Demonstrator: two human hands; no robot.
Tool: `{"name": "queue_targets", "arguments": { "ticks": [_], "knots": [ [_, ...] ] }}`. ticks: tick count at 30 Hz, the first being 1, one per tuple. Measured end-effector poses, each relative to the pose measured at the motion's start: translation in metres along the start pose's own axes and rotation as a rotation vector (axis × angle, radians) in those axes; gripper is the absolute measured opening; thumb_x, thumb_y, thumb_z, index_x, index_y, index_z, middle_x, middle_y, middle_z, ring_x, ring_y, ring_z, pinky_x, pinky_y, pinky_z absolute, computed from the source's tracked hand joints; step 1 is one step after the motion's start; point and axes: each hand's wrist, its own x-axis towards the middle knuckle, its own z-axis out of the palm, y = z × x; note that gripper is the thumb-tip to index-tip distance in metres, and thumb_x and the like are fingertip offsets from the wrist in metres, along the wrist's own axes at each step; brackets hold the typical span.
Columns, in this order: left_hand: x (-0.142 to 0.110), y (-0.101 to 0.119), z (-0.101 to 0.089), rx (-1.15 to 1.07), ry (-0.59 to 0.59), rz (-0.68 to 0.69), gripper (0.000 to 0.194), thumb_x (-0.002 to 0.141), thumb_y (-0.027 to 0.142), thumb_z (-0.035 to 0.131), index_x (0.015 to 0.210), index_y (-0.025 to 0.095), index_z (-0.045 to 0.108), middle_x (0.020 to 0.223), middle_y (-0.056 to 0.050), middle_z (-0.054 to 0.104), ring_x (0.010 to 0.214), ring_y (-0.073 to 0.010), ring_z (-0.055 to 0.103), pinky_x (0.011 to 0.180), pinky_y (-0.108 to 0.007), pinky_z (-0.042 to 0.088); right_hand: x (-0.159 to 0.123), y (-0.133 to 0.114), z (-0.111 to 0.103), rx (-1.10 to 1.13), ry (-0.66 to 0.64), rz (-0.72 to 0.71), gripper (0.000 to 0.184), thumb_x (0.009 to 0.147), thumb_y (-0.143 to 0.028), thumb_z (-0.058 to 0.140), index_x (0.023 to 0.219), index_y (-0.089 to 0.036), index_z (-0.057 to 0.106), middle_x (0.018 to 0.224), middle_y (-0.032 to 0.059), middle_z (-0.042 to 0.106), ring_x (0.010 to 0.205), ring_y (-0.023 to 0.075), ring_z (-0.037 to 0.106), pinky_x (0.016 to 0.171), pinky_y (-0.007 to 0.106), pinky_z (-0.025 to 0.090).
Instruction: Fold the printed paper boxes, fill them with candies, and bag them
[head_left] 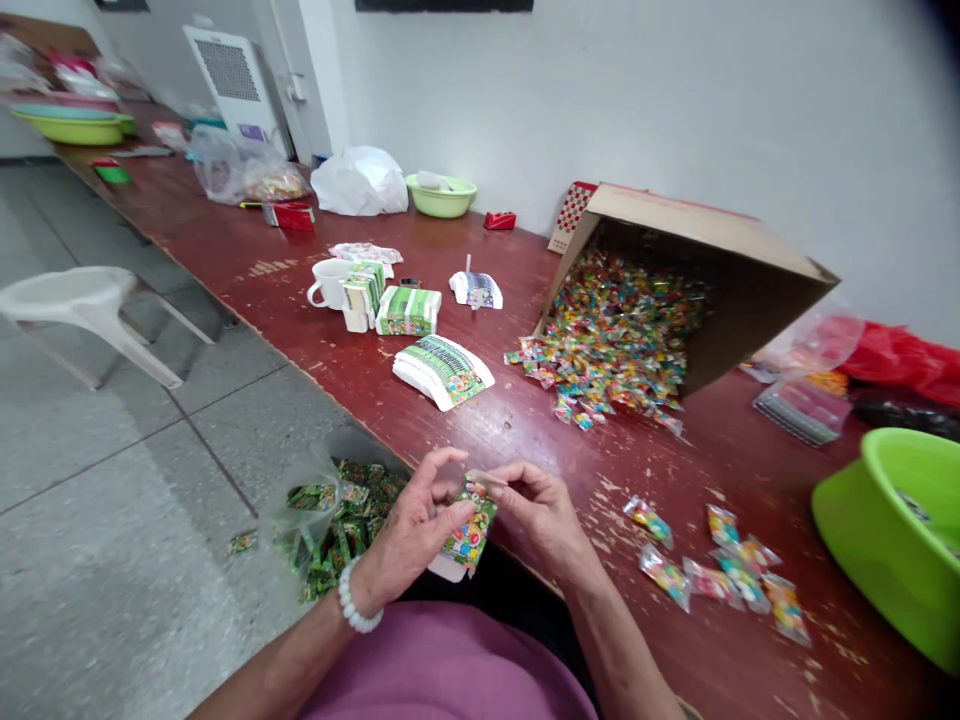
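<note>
Both my hands hold one small green printed carton (471, 530) just off the near edge of the red-brown table (465, 420). My left hand (409, 535), with a white bead bracelet at the wrist, grips the carton's left side with closed fingers. My right hand (536, 505) pinches the carton's top flap. Several small candy packets (720, 565) lie on the table to the right of my hands. A stack of flat cartons (444, 372) lies beyond my hands.
A tipped cardboard box (705, 270) spills a heap of candy packets (611, 345). A clear bag of filled green cartons (341, 515) sits below the table edge at left. A green basin (892, 530) stands at right. Mug (328, 283), folded cartons (409, 310) and a white stool (90, 300) are farther off.
</note>
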Motion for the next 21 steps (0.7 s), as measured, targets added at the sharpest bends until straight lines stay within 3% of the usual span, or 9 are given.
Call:
{"name": "queue_targets", "arguments": {
  "ticks": [3,8,10,13,17,21],
  "knots": [
    [0.0,0.003,0.0,-0.106,-0.02,-0.113,0.067,0.083,0.044,0.073,0.136,0.029,0.036,0.094,-0.002,0.068,0.072,-0.0165,0.068,0.062,-0.025,0.05,-0.004,0.002,0.002,-0.042,0.037,-0.093,0.022,0.077,-0.037,0.081,0.079,-0.018,0.07,0.077,0.0025,0.072,0.068,0.0145,0.063,0.066,0.027,0.05],
    [0.004,0.0,0.004,-0.261,-0.124,-0.332,0.063,0.09,0.068,0.045,0.134,0.022,0.046,0.075,-0.004,0.068,0.046,-0.0168,0.063,0.044,-0.026,0.049,-0.01,0.002,0.002,-0.206,-0.047,-0.133,0.021,0.087,-0.042,0.07,0.089,-0.021,0.068,0.079,0.0017,0.066,0.051,0.011,0.058,0.049,0.024,0.043],
    [0.006,-0.003,0.006,-0.248,-0.084,-0.34,0.063,0.09,0.067,0.045,0.13,0.02,0.052,0.07,-0.003,0.067,0.043,-0.0154,0.061,0.04,-0.024,0.047,-0.012,-0.002,0.002,-0.323,-0.094,-0.173,0.022,0.09,-0.042,0.066,0.089,-0.02,0.069,0.083,0.0037,0.067,0.057,0.0125,0.062,0.053,0.026,0.047],
    [0.007,-0.006,0.008,-0.176,-0.021,-0.301,0.06,0.089,0.066,0.048,0.126,0.018,0.058,0.067,-0.002,0.067,0.044,-0.0142,0.059,0.04,-0.022,0.047,-0.013,-0.008,0.003,-0.379,-0.104,-0.163,0.025,0.092,-0.042,0.062,0.085,-0.02,0.067,0.072,0.0014,0.065,0.056,0.0131,0.062,0.056,0.026,0.048],
    [0.006,-0.008,0.008,-0.076,-0.024,-0.278,0.064,0.09,0.069,0.043,0.121,0.017,0.063,0.065,-0.002,0.066,0.043,-0.012,0.058,0.04,-0.02,0.044,-0.009,-0.011,0.005,-0.448,-0.098,-0.102,0.023,0.089,-0.04,0.067,0.096,-0.019,0.069,0.073,0.0015,0.069,0.054,0.0132,0.064,0.051,0.024,0.047],
    [0.006,-0.008,0.008,-0.004,-0.065,-0.254,0.067,0.09,0.071,0.039,0.113,0.014,0.066,0.067,-0.004,0.067,0.042,-0.0115,0.058,0.04,-0.019,0.043,-0.003,-0.013,0.006,-0.268,-0.116,-0.007,0.026,0.086,-0.044,0.068,0.087,-0.018,0.067,0.061,0.0002,0.068,0.049,0.0143,0.063,0.048,0.023,0.045]
  ]
}}
